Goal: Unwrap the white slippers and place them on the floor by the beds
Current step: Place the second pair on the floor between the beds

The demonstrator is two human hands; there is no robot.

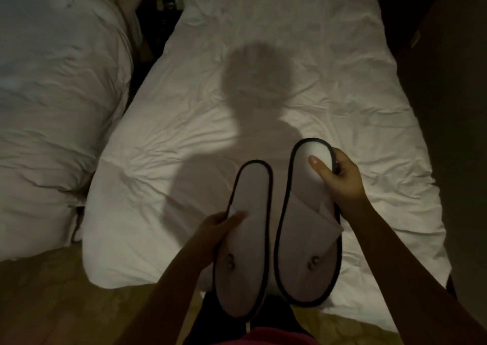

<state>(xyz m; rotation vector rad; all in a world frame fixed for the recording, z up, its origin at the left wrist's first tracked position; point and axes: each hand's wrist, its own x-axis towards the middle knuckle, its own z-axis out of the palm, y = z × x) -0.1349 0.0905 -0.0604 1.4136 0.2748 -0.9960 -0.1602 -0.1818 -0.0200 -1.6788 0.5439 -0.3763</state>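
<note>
Rumpled white bed (263,54); over its foot, L hand (218,226) grips white black-edged fabric slipper (250,244), R hand (340,177) grips its twin (305,239).

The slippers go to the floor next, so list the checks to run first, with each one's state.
1. Left hand grips left slipper by its edge: ok.
2. Right hand grips right slipper near its far end: ok.
3. Wrapping fully off both: cannot tell, dim light.
4. Both set on the floor: not ok, held over the bed.
5. Bare floor beside the bed in view: ok.
</note>
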